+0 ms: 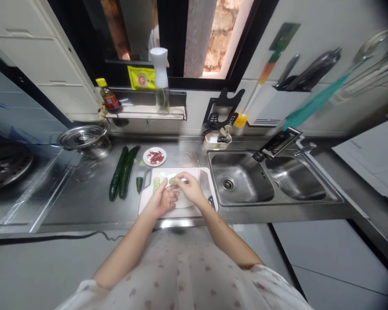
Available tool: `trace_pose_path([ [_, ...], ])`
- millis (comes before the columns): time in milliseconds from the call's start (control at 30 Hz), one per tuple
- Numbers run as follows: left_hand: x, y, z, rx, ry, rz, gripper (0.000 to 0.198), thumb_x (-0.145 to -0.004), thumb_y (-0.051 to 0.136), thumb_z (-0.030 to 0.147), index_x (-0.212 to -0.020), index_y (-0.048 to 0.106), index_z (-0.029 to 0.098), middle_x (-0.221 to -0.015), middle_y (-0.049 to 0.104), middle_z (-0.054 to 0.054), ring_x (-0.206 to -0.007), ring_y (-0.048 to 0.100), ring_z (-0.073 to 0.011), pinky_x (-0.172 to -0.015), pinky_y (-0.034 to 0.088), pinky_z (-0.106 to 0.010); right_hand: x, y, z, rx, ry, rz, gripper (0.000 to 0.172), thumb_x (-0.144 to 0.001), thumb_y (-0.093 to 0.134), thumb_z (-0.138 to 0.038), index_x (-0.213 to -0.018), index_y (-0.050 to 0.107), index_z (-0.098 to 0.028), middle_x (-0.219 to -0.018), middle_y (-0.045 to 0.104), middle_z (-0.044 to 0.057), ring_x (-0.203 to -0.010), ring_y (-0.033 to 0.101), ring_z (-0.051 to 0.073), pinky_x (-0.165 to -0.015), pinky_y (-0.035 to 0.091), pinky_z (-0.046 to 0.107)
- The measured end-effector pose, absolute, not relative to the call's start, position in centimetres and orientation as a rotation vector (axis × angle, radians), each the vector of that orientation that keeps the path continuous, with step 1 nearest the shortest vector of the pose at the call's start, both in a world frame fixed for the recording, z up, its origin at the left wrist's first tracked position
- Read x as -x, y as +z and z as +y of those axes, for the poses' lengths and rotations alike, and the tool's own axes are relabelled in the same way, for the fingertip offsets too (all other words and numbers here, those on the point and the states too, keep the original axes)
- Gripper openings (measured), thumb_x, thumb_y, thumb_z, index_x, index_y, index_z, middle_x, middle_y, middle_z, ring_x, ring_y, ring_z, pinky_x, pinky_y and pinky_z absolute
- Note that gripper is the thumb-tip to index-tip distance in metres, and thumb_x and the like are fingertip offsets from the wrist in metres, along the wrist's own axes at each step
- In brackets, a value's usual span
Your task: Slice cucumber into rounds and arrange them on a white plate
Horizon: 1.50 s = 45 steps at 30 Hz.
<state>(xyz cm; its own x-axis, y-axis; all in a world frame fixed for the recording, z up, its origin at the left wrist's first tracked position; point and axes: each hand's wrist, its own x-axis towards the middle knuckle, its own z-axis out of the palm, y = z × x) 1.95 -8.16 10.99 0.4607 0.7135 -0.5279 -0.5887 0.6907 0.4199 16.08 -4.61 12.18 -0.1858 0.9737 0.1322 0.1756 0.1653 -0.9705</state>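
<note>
Pinched between thumb and fingertips of the right hand (pixel 190 190), a pale cucumber slice (pixel 172 181) sat over the far part of the white cutting board (pixel 148 206); the left hand (pixel 163 200) lay just beside it on the near left, fingers curled toward the slice, though whether it gripped anything could not be told; more cut slices (pixel 156 184) lay at the board's far left; two whole cucumbers (pixel 123 172) rested left of the board, a dish of chopped red bits (pixel 154 156) beyond it, the sink (pixel 245 202) to the right. So thin and wet a slice probably called for a light pinch held low over the board, with the left fingers steadying its edge.
</note>
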Motion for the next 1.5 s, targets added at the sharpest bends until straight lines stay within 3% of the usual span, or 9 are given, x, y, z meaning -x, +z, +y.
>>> trace_pose_path([
  [300,-1.6,11.5,-6.6,-0.185,0.931,0.688,0.021,-0.082,0.063,0.034,-0.093,0.057,0.017,-0.072,0.06,0.001,-0.051,0.053,-0.0071,-0.044,0.038,-0.017,-16.6,12.3,-4.4,1.127,1.112,-1.584,0.016,-0.08,0.057,-0.034,-0.078,0.063,-0.018,-0.083,0.064,0.003,-0.086,0.059,0.017,-0.075,0.045,0.028],
  [600,-1.0,11.5,-6.4,-0.34,1.031,0.798,0.046,-0.067,0.077,0.019,-0.108,0.056,0.021,-0.077,0.057,0.003,-0.057,0.052,-0.0045,-0.046,0.036,-0.014,-16.9,11.6,-4.2,1.134,1.097,-1.616,0.017,-0.08,0.058,-0.036,-0.076,0.062,-0.019,-0.085,0.064,0.002,-0.086,0.058,0.016,-0.073,0.044,0.027],
  [933,-1.4,13.5,-7.4,-0.624,1.147,1.035,0.054,-0.06,0.081,0.025,-0.109,0.059,0.02,-0.065,0.052,0.006,-0.055,0.047,-0.0044,-0.052,0.036,-0.016,-17.2,12.7,-5.2,1.031,1.286,-1.541,0.014,-0.078,0.061,-0.032,-0.075,0.062,-0.019,-0.072,0.063,-0.001,-0.07,0.058,0.014,-0.069,0.046,0.027],
  [1233,-2.0,13.5,-7.6,-1.062,1.306,1.17,0.041,-0.065,0.075,0.027,-0.101,0.06,0.018,-0.068,0.056,0.004,-0.06,0.05,-0.0078,-0.059,0.039,-0.02,-17.4,12.1,-5.2,1.083,1.358,-1.488,0.018,-0.078,0.061,-0.035,-0.073,0.06,-0.018,-0.059,0.057,-0.003,-0.054,0.053,0.011,-0.056,0.044,0.023],
  [1500,-2.1,10.0,-6.0,-1.116,1.298,1.314,0.028,-0.065,0.073,0.022,-0.091,0.063,0.018,-0.07,0.056,0.003,-0.063,0.051,-0.0092,-0.058,0.04,-0.019,-17.8,9.5,-3.3,1.211,1.232,-1.577,0.017,-0.077,0.058,-0.033,-0.072,0.06,-0.017,-0.058,0.057,-0.003,-0.054,0.053,0.011,-0.057,0.043,0.022],
])
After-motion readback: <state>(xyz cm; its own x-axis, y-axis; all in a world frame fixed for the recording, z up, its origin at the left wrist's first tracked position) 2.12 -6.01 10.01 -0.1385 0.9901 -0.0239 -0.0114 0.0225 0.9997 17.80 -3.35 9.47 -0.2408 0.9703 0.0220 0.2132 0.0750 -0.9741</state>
